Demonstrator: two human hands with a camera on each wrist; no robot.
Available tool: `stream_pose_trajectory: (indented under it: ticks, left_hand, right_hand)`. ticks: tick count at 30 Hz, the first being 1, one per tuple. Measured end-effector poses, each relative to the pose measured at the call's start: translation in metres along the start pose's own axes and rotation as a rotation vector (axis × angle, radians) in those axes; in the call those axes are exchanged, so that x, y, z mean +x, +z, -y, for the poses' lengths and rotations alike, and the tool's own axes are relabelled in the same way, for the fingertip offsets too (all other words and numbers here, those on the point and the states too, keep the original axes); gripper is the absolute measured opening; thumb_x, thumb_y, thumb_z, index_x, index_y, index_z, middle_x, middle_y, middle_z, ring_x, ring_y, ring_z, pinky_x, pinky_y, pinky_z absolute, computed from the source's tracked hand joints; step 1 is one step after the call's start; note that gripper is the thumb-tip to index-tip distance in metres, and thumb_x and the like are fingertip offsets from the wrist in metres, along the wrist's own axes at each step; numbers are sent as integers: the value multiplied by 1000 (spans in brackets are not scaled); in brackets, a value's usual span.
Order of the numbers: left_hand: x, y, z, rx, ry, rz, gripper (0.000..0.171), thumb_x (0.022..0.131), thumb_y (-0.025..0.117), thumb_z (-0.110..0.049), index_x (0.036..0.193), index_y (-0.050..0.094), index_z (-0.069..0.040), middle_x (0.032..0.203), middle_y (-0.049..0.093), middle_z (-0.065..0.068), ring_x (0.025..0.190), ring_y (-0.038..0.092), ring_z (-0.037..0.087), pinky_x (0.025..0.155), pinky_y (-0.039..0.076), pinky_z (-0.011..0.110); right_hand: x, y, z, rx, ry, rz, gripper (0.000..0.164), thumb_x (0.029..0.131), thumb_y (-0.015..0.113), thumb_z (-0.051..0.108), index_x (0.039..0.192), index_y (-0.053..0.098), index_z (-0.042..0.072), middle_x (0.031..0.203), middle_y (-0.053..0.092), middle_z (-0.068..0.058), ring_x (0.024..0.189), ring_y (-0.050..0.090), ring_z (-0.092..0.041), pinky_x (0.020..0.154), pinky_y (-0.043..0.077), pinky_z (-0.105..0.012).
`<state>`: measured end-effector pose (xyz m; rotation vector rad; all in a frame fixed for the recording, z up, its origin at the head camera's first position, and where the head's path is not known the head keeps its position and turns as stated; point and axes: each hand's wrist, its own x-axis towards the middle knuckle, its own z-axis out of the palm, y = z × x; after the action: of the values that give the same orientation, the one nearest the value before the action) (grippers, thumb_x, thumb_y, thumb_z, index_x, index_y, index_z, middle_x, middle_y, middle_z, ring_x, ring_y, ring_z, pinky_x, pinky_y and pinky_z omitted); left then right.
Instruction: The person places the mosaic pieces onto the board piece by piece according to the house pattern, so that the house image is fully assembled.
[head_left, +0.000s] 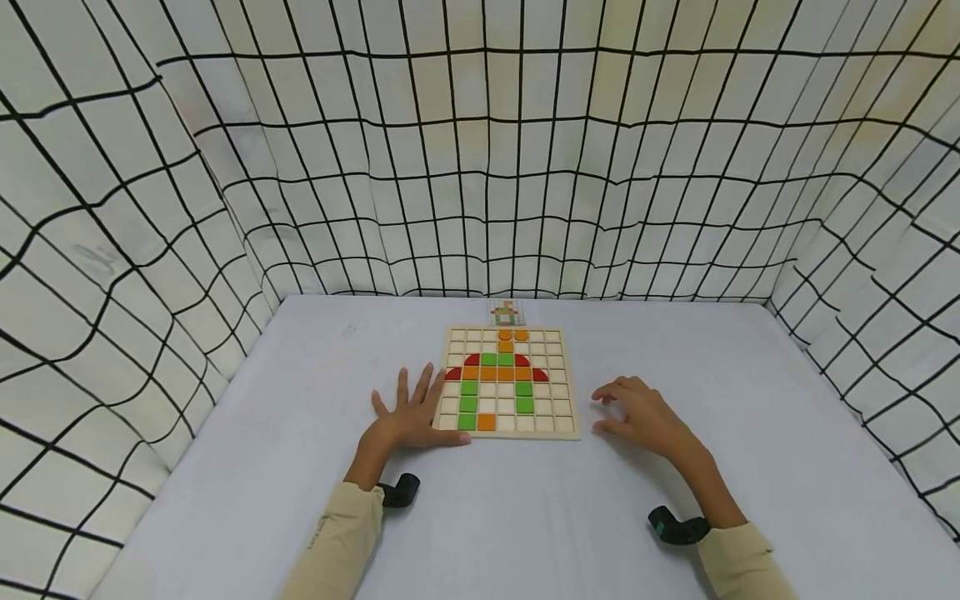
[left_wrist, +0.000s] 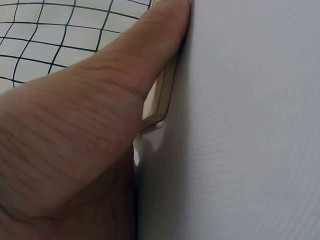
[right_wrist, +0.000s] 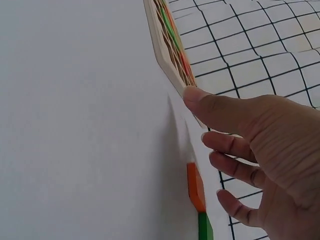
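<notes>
A square wooden grid board lies on the white table, holding green and orange squares, red quarter-round tiles and two orange round ones. At its front left corner my left hand rests with fingers spread, the thumb along the front edge. My right hand is just right of the board, fingers loosely bent, with no tile visible between them. Near those fingers, the right wrist view shows an orange tile and a green tile on the table; the hand hides them in the head view.
A small picture card with a similar coloured pattern lies behind the board. White walls with black netting enclose the back and both sides of the table. Each wrist wears a black camera mount.
</notes>
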<state>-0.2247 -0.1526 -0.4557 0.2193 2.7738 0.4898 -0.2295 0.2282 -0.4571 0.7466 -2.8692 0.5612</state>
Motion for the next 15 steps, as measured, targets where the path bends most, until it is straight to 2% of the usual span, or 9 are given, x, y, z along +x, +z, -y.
stream_pose_trajectory:
  ticks: [6, 12, 15]
  left_hand:
    - [-1, 2, -1, -6, -7, 6, 121, 73, 67, -73, 159, 3, -19, 166, -10, 9, 147, -22, 44, 103, -11, 79]
    - [-2, 1, -1, -10, -5, 10, 121, 73, 67, -73, 159, 2, -18, 166, -10, 10, 147, -22, 44, 103, -12, 79]
    - [-2, -1, -2, -5, 0, 8, 120, 73, 66, -73, 159, 2, -18, 166, -10, 10, 147, -21, 44, 103, -11, 79]
  right_hand:
    - [-21, -11, -15, -27, 70, 68, 42, 75, 83, 38, 107, 69, 14, 99, 65, 2, 99, 56, -21, 78, 47, -45]
    - [-28, -15, -16, -19, 58, 58, 26, 79, 81, 33, 96, 70, 16, 94, 63, 6, 96, 57, -19, 78, 48, -46]
    - [-29, -17, -16, -12, 47, 42, 21, 81, 79, 27, 95, 70, 15, 92, 63, 6, 94, 57, -18, 78, 48, -44]
